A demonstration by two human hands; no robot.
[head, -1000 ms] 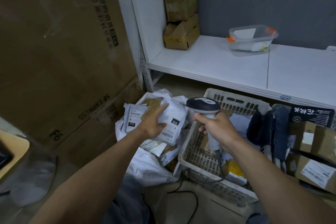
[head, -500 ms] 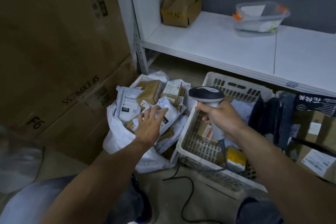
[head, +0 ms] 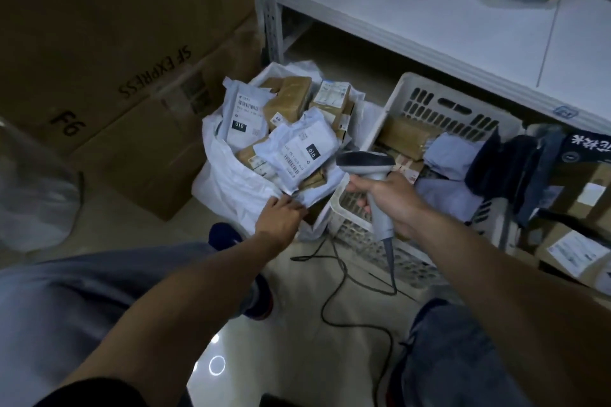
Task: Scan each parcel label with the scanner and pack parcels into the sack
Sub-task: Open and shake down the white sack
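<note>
Looking down through the head view, I see the left hand [head: 281, 220] pinching the near rim of the sack [head: 228, 185], which is heaped with parcels [head: 299, 150]. The right hand [head: 393, 200] grips the scanner [head: 365, 163], its head over the basket [head: 443, 99] wall, just beside the sack.

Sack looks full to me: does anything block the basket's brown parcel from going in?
Yes: the sack is heaped full, a white mailer topmost; the scanner in the right hand sits between sack and basket.
</note>
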